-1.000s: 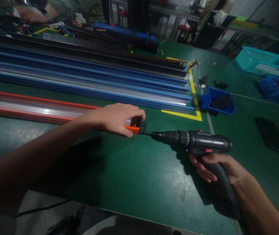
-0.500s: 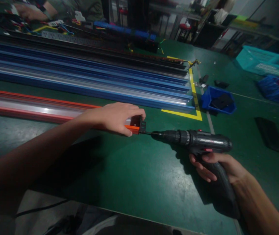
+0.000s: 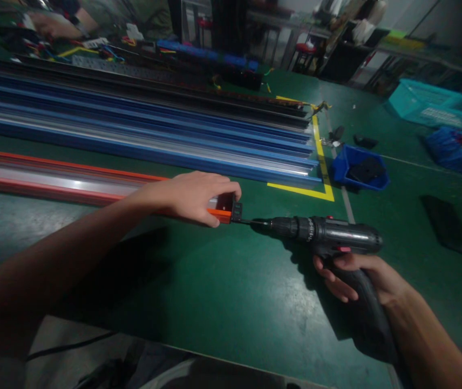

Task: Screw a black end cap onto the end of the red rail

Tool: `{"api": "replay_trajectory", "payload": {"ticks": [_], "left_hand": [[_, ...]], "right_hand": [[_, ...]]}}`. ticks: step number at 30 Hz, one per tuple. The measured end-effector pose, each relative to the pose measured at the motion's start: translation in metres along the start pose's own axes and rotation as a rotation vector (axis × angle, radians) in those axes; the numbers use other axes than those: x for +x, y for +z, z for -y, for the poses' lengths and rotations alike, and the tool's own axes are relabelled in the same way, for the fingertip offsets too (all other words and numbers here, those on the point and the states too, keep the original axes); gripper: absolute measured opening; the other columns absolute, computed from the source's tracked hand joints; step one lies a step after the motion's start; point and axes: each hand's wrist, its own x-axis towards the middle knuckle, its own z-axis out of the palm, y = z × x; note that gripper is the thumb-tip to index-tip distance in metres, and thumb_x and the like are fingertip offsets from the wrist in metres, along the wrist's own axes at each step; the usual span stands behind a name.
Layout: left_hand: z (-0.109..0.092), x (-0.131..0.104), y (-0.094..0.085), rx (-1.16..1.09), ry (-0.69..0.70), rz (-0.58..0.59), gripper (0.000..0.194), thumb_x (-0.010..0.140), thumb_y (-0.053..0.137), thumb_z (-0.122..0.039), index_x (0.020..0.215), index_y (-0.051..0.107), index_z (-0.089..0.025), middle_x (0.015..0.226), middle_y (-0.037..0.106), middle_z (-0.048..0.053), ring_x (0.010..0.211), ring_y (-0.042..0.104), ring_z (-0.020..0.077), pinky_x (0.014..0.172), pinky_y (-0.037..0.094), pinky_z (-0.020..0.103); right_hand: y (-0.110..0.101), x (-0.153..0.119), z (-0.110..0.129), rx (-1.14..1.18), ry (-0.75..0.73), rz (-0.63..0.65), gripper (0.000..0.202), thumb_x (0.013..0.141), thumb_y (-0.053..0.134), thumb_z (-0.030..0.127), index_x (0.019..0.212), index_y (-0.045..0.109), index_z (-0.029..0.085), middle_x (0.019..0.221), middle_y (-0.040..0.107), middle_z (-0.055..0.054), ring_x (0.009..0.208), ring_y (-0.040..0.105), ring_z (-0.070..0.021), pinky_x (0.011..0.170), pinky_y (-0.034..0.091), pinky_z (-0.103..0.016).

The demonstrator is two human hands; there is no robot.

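Head view: the left grip (image 3: 192,195) clasps the orange rail (image 3: 73,184) on the surface (image 3: 235,292); the right grip (image 3: 371,275) holds the drill (image 3: 346,235). Tilting it could slip the bit (image 3: 252,222) off the black cap (image 3: 237,210).

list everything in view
table: 1, green, underneath
channel: 1, red-orange, front left
end piece: 1, black, channel's right end
drill: 1, black, front right
blue channels: several, blue, mid left
black strips: several, black, behind those
bin: 1, blue, upper right
tape: some, yellow, beside bin
basket: 1, teal, upper right
container: 1, blue, right edge
flat object: 1, black, right
wires: several, mixed colours, top left
other person's hand: 1, blurred, top left
left hand: 1, bare, on channel
right hand: 1, bare, gripping drill
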Motion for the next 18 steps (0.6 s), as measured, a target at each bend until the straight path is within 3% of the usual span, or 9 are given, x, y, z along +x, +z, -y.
{"api": "replay_trajectory", "payload": {"ticks": [18], "left_hand": [[-0.0009,-0.0004,0.0,0.009,-0.005,0.003,0.052,0.082,0.076,-0.048,0.129,0.06,-0.031,0.13,0.072,0.004,0.114,0.068,0.0286,0.091,0.048,0.035]], "right_hand": [[-0.0009,0.0001,-0.0007,0.013,0.004,-0.001,0.028,0.089,0.08,0.028,0.107,0.085,0.007,0.079,0.075,-0.008,0.047,0.065,-0.0109,0.052,0.061,-0.022]]}}
